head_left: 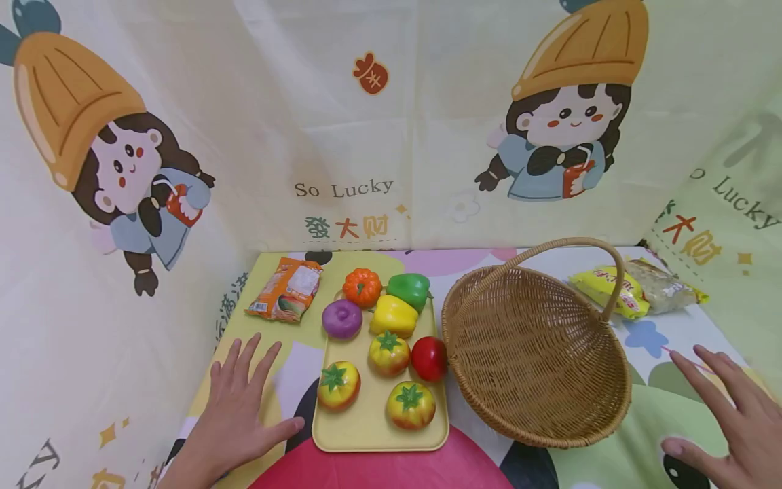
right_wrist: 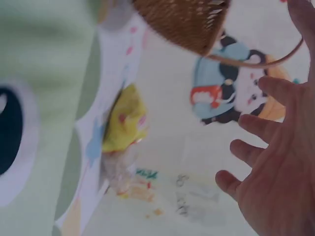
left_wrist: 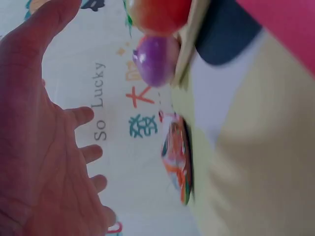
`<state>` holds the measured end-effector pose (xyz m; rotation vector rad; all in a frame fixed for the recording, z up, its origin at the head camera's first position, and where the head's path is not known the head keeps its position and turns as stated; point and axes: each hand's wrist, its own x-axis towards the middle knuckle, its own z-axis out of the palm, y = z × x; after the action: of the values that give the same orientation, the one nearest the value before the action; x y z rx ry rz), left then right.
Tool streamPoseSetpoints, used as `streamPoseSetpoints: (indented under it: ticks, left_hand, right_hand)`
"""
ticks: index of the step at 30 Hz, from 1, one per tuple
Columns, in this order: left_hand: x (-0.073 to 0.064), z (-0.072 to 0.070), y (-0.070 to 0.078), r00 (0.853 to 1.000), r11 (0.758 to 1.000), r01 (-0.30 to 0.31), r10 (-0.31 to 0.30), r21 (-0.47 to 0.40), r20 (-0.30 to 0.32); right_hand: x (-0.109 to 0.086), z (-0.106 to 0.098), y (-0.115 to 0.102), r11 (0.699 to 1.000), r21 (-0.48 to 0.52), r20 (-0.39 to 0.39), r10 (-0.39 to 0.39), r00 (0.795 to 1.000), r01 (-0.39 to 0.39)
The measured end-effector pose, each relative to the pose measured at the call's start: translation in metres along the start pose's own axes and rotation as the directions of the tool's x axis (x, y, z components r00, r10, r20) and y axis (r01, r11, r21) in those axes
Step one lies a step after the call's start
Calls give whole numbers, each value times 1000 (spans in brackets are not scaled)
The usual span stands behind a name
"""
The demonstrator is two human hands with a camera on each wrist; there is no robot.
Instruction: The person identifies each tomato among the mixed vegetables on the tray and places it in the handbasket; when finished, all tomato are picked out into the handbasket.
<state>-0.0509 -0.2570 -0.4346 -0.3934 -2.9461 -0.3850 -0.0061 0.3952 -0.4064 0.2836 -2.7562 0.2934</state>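
Note:
My left hand (head_left: 241, 401) hovers with spread fingers left of a yellow tray (head_left: 379, 440), holding nothing. On the tray lie an orange pumpkin (head_left: 362, 288), a purple onion (head_left: 342, 319), a green pepper (head_left: 409, 291), a yellow pepper (head_left: 394, 316), a red tomato-like fruit (head_left: 430, 359) and several yellow-red tomatoes (head_left: 411, 405) with green leaf tops. Right of the tray a brown wicker basket (head_left: 537, 353) with a hoop handle is tilted toward me, and nothing shows inside it. My right hand (head_left: 733, 414), fingers spread and holding nothing, is right of the basket.
An orange snack packet (head_left: 286, 290) lies at the back left of the table. Behind the basket, at the right, are a yellow packet (head_left: 611, 291) and a clear packet (head_left: 662, 288). Printed cloth walls (head_left: 427, 136) enclose the table at the back and sides.

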Motion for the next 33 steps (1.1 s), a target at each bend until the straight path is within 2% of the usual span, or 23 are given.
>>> streamPoseSetpoints:
  ticks: [2, 5, 10, 14, 18, 21, 22, 23, 24, 26, 28, 29, 31, 33]
  left_hand:
    - [3, 4, 3, 999, 999, 24, -22, -43, 35]
    - [8, 10, 8, 996, 993, 61, -54, -102, 69]
    - [16, 19, 15, 990, 972, 109, -88, -207, 110]
    - [20, 25, 21, 972, 933, 186, -129, -309, 197]
    - [23, 33, 25, 948, 866, 276, -174, -416, 268]
    - [24, 39, 24, 945, 827, 291, -171, -481, 278]
    - [24, 41, 24, 948, 814, 283, -158, -508, 275]
    - [24, 42, 24, 952, 804, 272, -145, -529, 269]
    - [24, 43, 23, 957, 801, 255, -129, -542, 259]
    - [24, 46, 22, 964, 798, 227, -103, -559, 244]
    - [23, 48, 21, 969, 797, 206, -86, -567, 231]
    - [23, 49, 21, 969, 800, 207, -86, -564, 233]
    - [23, 51, 19, 965, 793, 218, -86, -569, 250]
    - [24, 53, 18, 962, 779, 230, -90, -584, 259]
  right_hand:
    - [3, -6, -12, 995, 97, -43, -14, 999, 18]
    - [8, -15, -32, 970, 243, -93, 5, 996, 17]
    - [19, -30, -64, 909, 415, -100, 4, 995, 38]
    - [25, -37, -90, 871, 491, -17, -21, 1000, 26]
    - [31, -40, -120, 833, 551, 51, -87, 995, 45]
    - [34, -40, -147, 782, 619, 68, -143, 987, 70]
    - [35, -40, -155, 759, 647, 72, -161, 984, 76]
    - [36, -38, -163, 751, 657, 88, -168, 982, 69]
    - [37, -36, -171, 754, 655, 111, -163, 980, 51]
    - [38, -27, -182, 741, 671, 151, -184, 971, 36]
    - [39, -16, -193, 728, 686, 221, -191, 956, -13]
    - [40, -11, -199, 721, 693, 238, -207, 949, -16]
    - [42, -3, -213, 685, 725, 292, -213, 932, -70]
    - [45, 2, -229, 683, 708, 385, -162, 909, -179]
